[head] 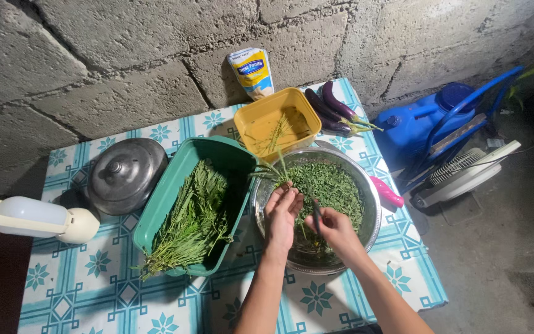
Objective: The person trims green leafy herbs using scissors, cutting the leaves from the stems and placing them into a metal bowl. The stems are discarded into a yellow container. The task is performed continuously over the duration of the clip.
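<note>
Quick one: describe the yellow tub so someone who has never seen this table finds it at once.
Start at the grey block wall behind the tiled tablecloth. Just in front of it, between the white pouch and the steel bowl, sits the yellow tub. It is the only yellow, squarish container, holding just stripped stems.

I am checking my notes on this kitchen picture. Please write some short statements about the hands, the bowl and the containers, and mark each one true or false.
1. Both hands, left hand and right hand, are over the metal bowl. True.
2. The metal bowl is empty. False: it holds many small green leaves.
3. The green tub holds leafy stalks. True.
4. The yellow container stands at the front of the table, close to the person. False: it stands at the back, near the block wall.
5. The purple eggplants lie inside the green tub. False: they lie on the tablecloth, beside the yellow container.
6. The right hand pinches a thin green stem. True.
</note>
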